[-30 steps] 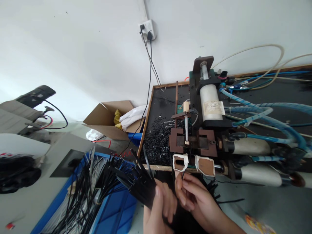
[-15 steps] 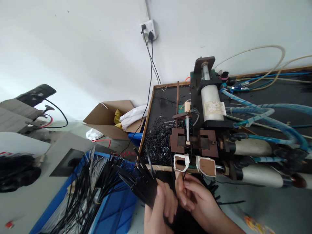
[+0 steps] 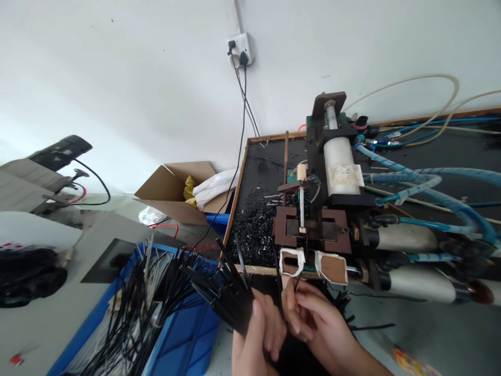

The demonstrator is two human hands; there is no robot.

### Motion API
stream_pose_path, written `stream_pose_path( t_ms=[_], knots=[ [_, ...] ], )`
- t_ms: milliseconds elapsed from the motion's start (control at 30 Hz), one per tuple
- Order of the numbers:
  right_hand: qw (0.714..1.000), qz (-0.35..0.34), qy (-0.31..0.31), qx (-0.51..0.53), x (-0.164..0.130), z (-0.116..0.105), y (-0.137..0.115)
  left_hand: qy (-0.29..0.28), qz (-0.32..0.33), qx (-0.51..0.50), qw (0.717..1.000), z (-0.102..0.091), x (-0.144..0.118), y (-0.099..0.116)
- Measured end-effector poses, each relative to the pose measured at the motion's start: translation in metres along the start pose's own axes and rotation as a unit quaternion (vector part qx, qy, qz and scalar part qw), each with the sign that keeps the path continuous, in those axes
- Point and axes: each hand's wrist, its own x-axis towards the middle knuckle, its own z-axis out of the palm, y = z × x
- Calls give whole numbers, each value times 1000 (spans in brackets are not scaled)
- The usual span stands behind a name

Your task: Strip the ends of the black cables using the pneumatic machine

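Left hand (image 3: pixel 256 339) clamps the black strip bundle (image 3: pixel 219 292); right hand (image 3: pixel 313 321) pinches one strip (image 3: pixel 298 282) below the cutter (image 3: pixel 309 230); cylinder label (image 3: pixel 344 172) unreadable.

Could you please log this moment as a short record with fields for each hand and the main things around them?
left hand: grips a bundle of black strips, fanned out to the left
right hand: pinches a single black strip below the machine
machine: brown jig with taped guides, white cylinder behind
blue bin: holds more strips
table: heaped with small black offcuts
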Motion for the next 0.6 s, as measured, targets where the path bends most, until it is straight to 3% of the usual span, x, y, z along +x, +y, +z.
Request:
stream_pose_path(
  t_ms=[200, 333, 400, 467, 600],
  knots=[
    [999, -24, -1, -29, -4, 0, 3, -2, 3, 0, 1000, -1, -4, -4],
    [978, -113, -12, -173, -14, -2, 1, 32, 5, 2, 999, -4, -13, -7],
    [929, -176, -24, -326, -19, -1, -6, 21, -17, -3, 1000, -7, -18, -7],
    [853, -209, -43, -477, -19, 3, -15, -11, -37, -1, 999, -10, -22, -6],
    [742, -149, -77, -649, -8, 7, -23, -83, -28, 11, 996, -16, -28, -3]
  ],
)
